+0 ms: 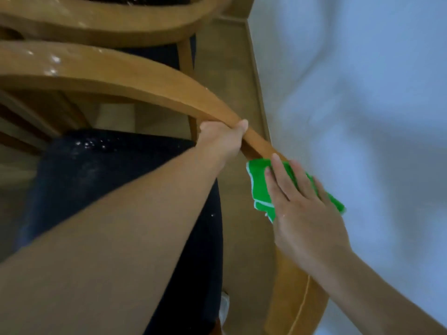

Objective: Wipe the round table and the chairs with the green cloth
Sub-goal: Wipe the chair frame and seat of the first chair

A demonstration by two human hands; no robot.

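Observation:
A wooden chair with a curved back rail and a dark seat cushion fills the middle of the view. My left hand grips the rail from below, fingers wrapped around it. Just lower on the same rail, my right hand lies flat with fingers spread on the folded green cloth, pressing it against the wood. The round table is not in view.
A second wooden chair stands right behind the first, at the top. White bedding or fabric covers the whole right side, close to the rail. A strip of wooden floor runs between chairs and fabric.

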